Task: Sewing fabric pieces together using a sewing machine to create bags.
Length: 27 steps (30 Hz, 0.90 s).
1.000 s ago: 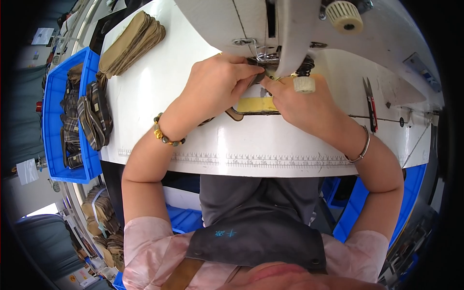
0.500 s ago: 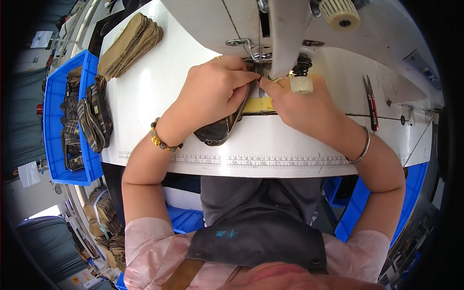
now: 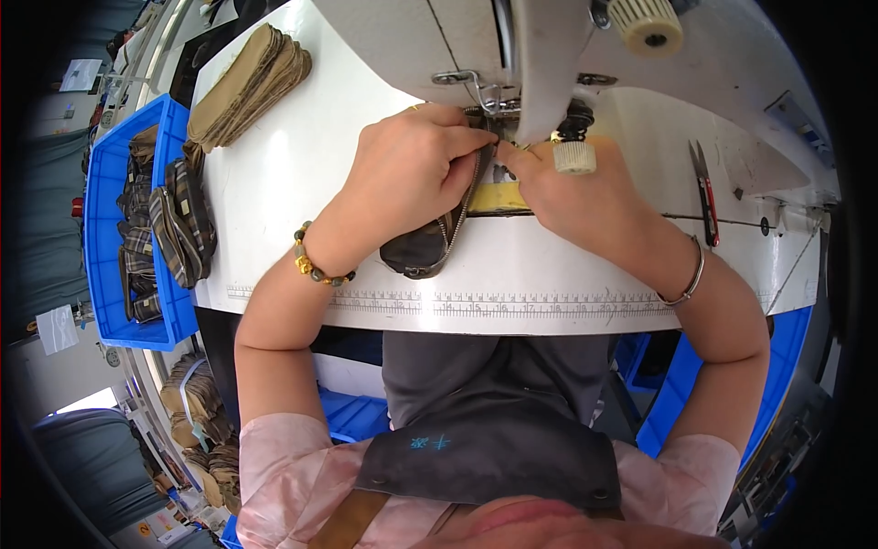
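A dark fabric piece with a zipper along its edge, like a small pouch (image 3: 416,249), lies on the white table under a sewing machine (image 3: 540,55). My left hand (image 3: 412,165) is closed on its zipper edge, thumb and forefinger pinching close in front of the presser foot (image 3: 500,108). My right hand (image 3: 578,188) has its forefinger and thumb drawn together at the same edge, meeting the left fingertips by the needle area. The machine's knob partly covers the right hand. The pouch's far end is hidden behind the left hand. A yellow strip (image 3: 497,197) lies between the hands on the table.
Red-handled thread snips (image 3: 707,197) lie at the right. A stack of tan fabric pieces (image 3: 249,87) sits at the far left, near a blue bin (image 3: 96,265) of plaid pouches (image 3: 137,238). A printed ruler (image 3: 549,304) runs along the table's near edge.
The pouch has shifted slightly toward the machine and turned a little, with both hands staying on its edge. The view has moved slightly.
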Motion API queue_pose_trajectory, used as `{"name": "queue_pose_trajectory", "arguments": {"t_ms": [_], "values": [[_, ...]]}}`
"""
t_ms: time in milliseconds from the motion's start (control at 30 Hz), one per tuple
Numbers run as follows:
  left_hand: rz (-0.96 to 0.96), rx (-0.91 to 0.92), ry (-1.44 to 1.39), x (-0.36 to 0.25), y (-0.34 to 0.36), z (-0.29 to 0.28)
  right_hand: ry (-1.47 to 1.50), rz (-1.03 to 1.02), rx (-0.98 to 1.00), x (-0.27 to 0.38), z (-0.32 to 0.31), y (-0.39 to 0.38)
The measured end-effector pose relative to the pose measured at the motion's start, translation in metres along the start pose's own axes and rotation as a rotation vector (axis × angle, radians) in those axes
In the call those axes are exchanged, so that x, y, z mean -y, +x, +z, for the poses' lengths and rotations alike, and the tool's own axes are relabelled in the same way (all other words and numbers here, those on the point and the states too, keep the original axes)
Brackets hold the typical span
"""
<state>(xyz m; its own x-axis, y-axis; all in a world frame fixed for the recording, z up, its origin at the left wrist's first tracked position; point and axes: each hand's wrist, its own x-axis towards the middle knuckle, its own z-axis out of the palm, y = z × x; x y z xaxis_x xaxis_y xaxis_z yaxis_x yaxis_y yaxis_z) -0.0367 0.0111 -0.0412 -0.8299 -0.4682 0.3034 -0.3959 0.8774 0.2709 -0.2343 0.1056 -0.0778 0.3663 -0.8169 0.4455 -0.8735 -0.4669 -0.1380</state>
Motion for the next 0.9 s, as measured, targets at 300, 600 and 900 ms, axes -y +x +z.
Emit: {"name": "queue_pose_trajectory", "arguments": {"t_ms": [300, 600, 900], "values": [[-0.02, 0.009, 0.008, -0.001, 0.0, 0.0, 0.011, 0.021, -0.019, -0.003, 0.003, 0.002], [-0.111, 0.007, -0.134, 0.0, 0.0, -0.001, 0.006, -0.023, -0.014, -0.002, 0.001, -0.001], [-0.076, 0.025, -0.101, 0.001, -0.002, -0.005, 0.109, 0.01, 0.081, 0.011, -0.01, 0.0]]}}
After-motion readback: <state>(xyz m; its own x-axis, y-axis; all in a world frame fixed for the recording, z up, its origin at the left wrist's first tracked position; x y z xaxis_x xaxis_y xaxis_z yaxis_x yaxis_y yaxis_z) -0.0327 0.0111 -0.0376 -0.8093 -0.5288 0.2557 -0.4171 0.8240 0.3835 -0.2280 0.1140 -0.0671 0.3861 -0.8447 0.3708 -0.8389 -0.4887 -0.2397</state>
